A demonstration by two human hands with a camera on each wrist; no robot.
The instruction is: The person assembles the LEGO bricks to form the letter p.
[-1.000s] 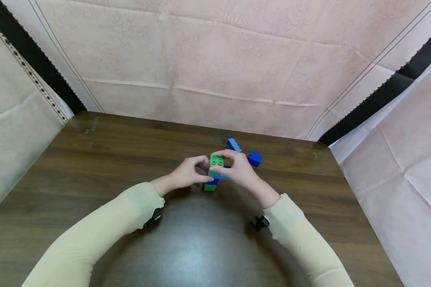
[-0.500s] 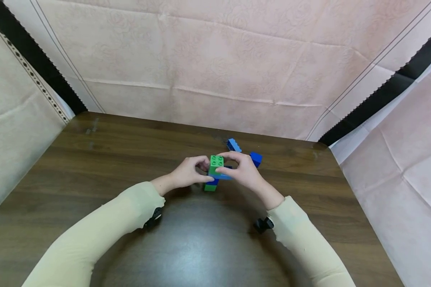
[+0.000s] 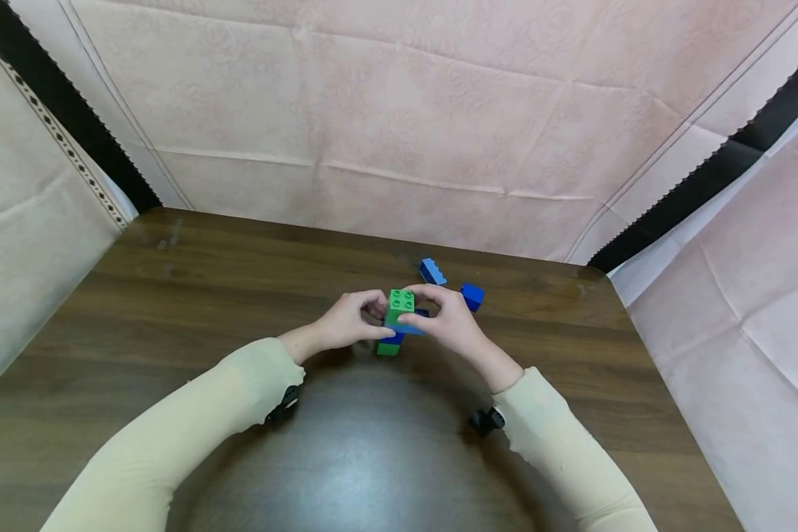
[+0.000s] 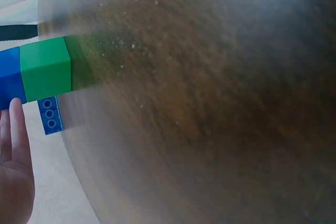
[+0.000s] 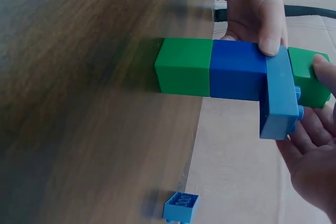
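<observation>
A tower of toy building bricks stands upright on the table: a green brick (image 5: pixel 184 67) at the bottom, a dark blue brick (image 5: pixel 237 71) above it, then a longer light blue brick (image 5: pixel 281 87) jutting out to the right. A second green brick (image 3: pixel 400 301) sits on top, studs up. My left hand (image 3: pixel 344 322) holds the tower's middle, its thumb tip where dark blue meets light blue. Pinching the top green brick from the right is my right hand (image 3: pixel 451 318), thumb on the near side. The left fingertips are partly hidden behind the tower.
Beyond my right hand, a loose light blue brick (image 3: pixel 432 271) lies on the brown wooden table (image 3: pixel 239 258), near its far edge. To its right is a dark blue brick (image 3: pixel 472 296). A pale patterned cloth (image 3: pixel 399 133) rises behind the table.
My right hand has shifted slightly to the right, its thumb and fingers drawn back a little along the top green brick. My left hand and the tower have hardly moved.
</observation>
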